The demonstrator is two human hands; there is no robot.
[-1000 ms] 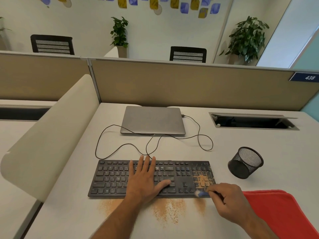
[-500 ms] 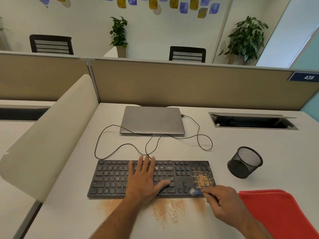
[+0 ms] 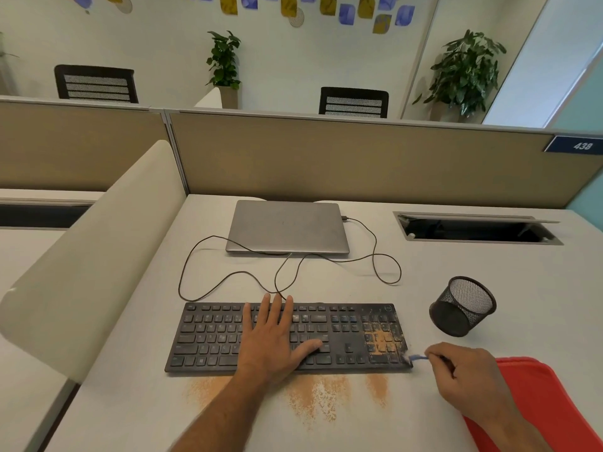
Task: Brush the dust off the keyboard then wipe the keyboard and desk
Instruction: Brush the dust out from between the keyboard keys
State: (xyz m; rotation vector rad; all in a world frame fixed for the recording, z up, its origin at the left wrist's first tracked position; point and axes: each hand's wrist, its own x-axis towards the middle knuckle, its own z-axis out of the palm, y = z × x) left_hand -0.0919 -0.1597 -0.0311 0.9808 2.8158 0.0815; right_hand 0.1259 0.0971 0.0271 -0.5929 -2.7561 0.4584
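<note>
- Keyboard [image 3: 228,337] lies flat near the bench's [image 3: 489,305] front edge, orange dust [image 3: 381,340] on its right keys.
- My left hand [image 3: 274,340] presses it, fingers straight; it looks light and stiff, likely to slide otherwise.
- My right hand [image 3: 463,370] pinches the small blue brush [image 3: 416,356] at the keyboard's right corner.
- The red cloth [image 3: 538,396], soft, waits beside.

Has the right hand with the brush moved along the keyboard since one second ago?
Yes. The right hand slid rightward; the brush is now at the keyboard corner.
</note>
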